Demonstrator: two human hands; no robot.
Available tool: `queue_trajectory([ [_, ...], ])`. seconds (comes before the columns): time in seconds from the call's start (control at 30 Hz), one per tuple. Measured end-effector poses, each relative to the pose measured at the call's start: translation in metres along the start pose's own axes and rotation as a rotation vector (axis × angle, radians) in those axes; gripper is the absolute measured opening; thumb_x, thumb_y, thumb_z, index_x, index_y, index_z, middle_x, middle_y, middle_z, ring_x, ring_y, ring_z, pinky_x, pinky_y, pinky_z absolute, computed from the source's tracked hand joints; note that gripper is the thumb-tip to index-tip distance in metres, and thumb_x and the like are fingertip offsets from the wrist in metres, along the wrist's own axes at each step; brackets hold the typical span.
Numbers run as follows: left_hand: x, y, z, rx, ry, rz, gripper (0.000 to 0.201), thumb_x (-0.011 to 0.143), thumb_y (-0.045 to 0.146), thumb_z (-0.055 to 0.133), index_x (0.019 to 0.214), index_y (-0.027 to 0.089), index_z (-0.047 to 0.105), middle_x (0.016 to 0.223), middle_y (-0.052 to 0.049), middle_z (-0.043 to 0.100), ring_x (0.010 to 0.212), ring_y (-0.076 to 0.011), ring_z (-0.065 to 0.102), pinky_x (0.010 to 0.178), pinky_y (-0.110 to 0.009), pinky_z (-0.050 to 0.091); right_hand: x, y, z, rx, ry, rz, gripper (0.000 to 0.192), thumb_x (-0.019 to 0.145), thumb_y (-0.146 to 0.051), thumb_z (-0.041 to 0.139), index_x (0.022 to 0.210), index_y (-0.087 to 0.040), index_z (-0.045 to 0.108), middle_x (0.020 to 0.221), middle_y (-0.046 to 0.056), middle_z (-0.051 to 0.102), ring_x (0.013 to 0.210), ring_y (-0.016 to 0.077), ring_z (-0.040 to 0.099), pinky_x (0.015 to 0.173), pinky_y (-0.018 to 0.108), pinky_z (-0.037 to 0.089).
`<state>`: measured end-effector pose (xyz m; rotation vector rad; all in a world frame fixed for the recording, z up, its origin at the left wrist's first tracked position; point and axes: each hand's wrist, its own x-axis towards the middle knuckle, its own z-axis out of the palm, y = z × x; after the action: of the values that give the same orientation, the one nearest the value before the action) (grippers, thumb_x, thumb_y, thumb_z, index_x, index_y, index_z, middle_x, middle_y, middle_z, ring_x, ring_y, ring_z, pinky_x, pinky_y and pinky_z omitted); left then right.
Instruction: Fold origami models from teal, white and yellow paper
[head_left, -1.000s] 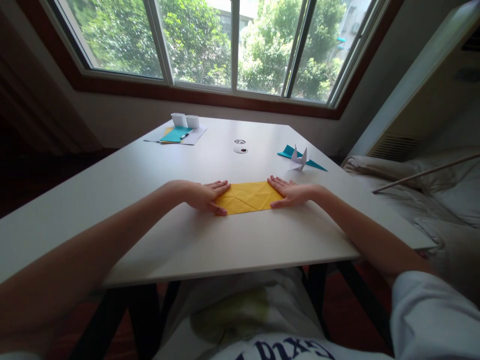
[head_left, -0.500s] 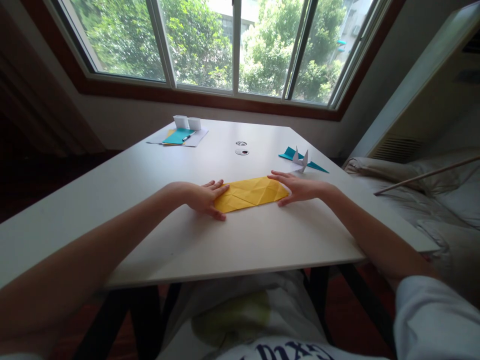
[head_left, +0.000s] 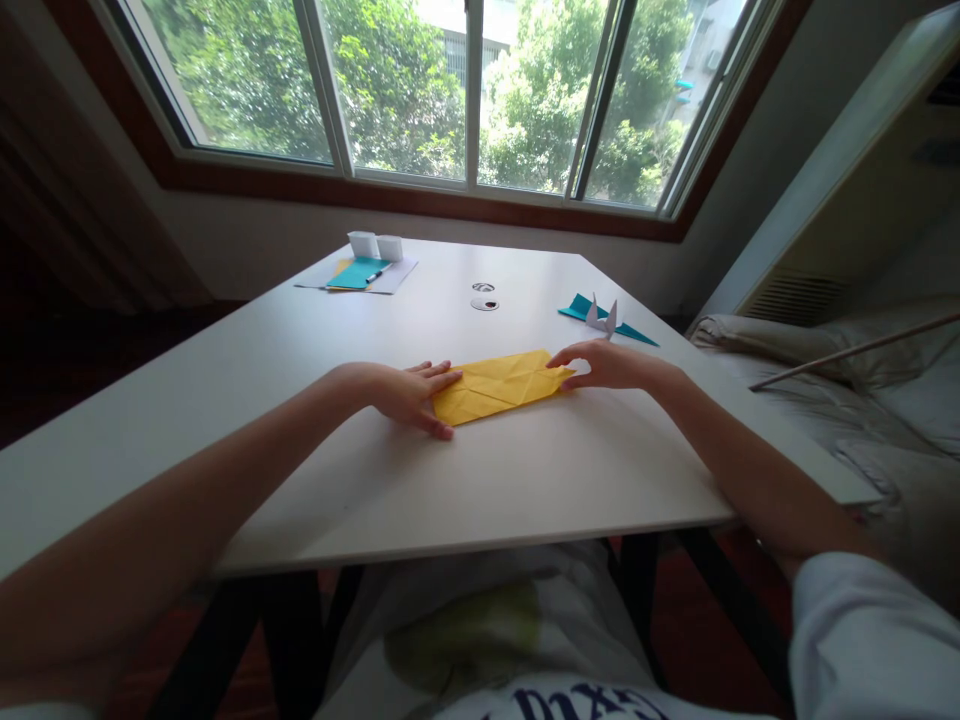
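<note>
Yellow creased paper (head_left: 501, 385) lies folded into a long strip on the white tabletop (head_left: 525, 480). Left hand (head_left: 409, 393) rests flat on its left end, grip spread, clasping nothing. Right hand (head_left: 607, 365) pinches the strip's right end between thumb and fingers. Farther right sits a white paper crane (head_left: 602, 318)

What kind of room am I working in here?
Probably a bedroom or home study: a white table under a wide window facing trees, bedding alongside, and folded paper such as the yellow sheet between both hands.
</note>
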<state>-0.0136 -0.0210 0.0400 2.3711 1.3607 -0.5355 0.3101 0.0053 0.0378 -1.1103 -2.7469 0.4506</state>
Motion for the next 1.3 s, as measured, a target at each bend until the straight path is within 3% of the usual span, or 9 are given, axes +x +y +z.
queue_trajectory([
  [0.17, -0.002, 0.0, -0.002, -0.001, 0.01, 0.019, 0.114, 0.059, 0.076, 0.054, 0.146, 0.02, 0.007, 0.152, -0.011, 0.0, 0.139, -0.0336, 0.005, 0.109, -0.047, 0.017, 0.001, -0.002, -0.001, -0.01, 0.017, -0.029, 0.029, 0.081, -0.041, 0.053, 0.096, -0.021, 0.069, 0.096, 0.005, 0.07, 0.085, 0.0198, 0.064, 0.077, 0.034, 0.05],
  [0.33, 0.001, -0.015, -0.01, -0.053, 0.103, 0.083, 0.093, 0.075, 0.073, 0.034, 0.146, 0.016, 0.017, 0.15, -0.013, 0.018, 0.136, -0.0279, 0.022, 0.108, -0.039, 0.022, 0.003, -0.008, 0.0, 0.115, 0.231, -0.024, 0.03, 0.079, -0.045, 0.055, 0.087, -0.019, 0.067, 0.085, 0.005, 0.069, 0.076, 0.0174, 0.064, 0.071, 0.035, 0.052],
  [0.63, 0.01, -0.025, -0.022, -0.213, 0.977, -0.065, 0.066, 0.09, 0.058, 0.012, 0.126, 0.013, 0.045, 0.123, -0.014, 0.054, 0.11, -0.0253, 0.052, 0.093, -0.037, 0.04, 0.013, -0.005, 0.008, 0.883, 0.519, 0.219, 0.037, 0.067, -0.043, 0.072, 0.092, -0.018, 0.062, 0.077, 0.002, 0.066, 0.066, 0.0113, 0.063, 0.064, 0.029, 0.056],
  [0.73, 0.011, -0.02, -0.018, -0.189, 1.133, -0.126, 0.051, 0.09, 0.051, 0.023, 0.119, 0.016, 0.047, 0.118, -0.013, 0.054, 0.106, -0.024, 0.052, 0.089, -0.037, 0.042, 0.015, -0.005, 0.01, 0.957, 0.538, 0.356, 0.032, 0.072, -0.035, 0.07, 0.097, -0.017, 0.061, 0.077, 0.003, 0.067, 0.066, 0.0124, 0.064, 0.069, 0.033, 0.057],
  [0.83, 0.013, -0.011, -0.011, -0.084, 1.073, -0.101, 0.04, 0.085, 0.045, 0.039, 0.112, 0.018, 0.052, 0.113, -0.011, 0.055, 0.101, -0.0239, 0.053, 0.086, -0.037, 0.044, 0.015, -0.002, 0.012, 0.765, 0.504, 0.45, 0.028, 0.078, -0.032, 0.064, 0.1, -0.015, 0.061, 0.08, 0.007, 0.068, 0.066, 0.0152, 0.064, 0.071, 0.039, 0.057],
  [0.9, 0.013, -0.003, -0.006, -0.031, 0.899, 0.013, 0.034, 0.085, 0.043, 0.039, 0.101, 0.019, 0.058, 0.102, -0.008, 0.059, 0.093, -0.0225, 0.056, 0.08, -0.035, 0.046, 0.014, 0.001, 0.015, 0.496, 0.47, 0.439, 0.027, 0.079, -0.032, 0.06, 0.1, -0.014, 0.061, 0.084, 0.009, 0.068, 0.069, 0.0184, 0.065, 0.071, 0.043, 0.056],
  [1.07, 0.013, 0.014, 0.003, 0.044, 0.499, 0.323, 0.034, 0.086, 0.042, 0.04, 0.103, 0.021, 0.062, 0.104, -0.006, 0.062, 0.089, -0.0199, 0.059, 0.078, -0.03, 0.045, 0.013, 0.006, 0.026, -0.085, 0.421, 0.178, 0.035, 0.078, -0.029, 0.058, 0.111, -0.017, 0.06, 0.119, 0.013, 0.058, 0.11, 0.027, 0.054, 0.094, 0.049, 0.042],
  [1.2, 0.013, 0.019, 0.006, 0.041, 0.381, 0.391, 0.035, 0.087, 0.042, 0.039, 0.107, 0.023, 0.062, 0.109, -0.006, 0.06, 0.092, -0.0189, 0.058, 0.079, -0.027, 0.044, 0.013, 0.0, 0.035, -0.146, 0.167, 0.052, 0.043, 0.082, -0.037, 0.053, 0.123, -0.025, 0.055, 0.14, 0.007, 0.043, 0.129, 0.028, 0.037, 0.104, 0.048, 0.031],
  [1.3, 0.014, 0.015, 0.005, 0.079, 0.387, 0.334, 0.038, 0.088, 0.044, 0.036, 0.109, 0.024, 0.061, 0.111, -0.007, 0.059, 0.094, -0.0198, 0.057, 0.082, -0.029, 0.043, 0.013, -0.007, 0.035, -0.114, 0.04, 0.011, 0.04, 0.084, -0.04, 0.049, 0.119, -0.024, 0.06, 0.129, 0.004, 0.055, 0.131, 0.0275, 0.035, 0.105, 0.044, 0.032],
])
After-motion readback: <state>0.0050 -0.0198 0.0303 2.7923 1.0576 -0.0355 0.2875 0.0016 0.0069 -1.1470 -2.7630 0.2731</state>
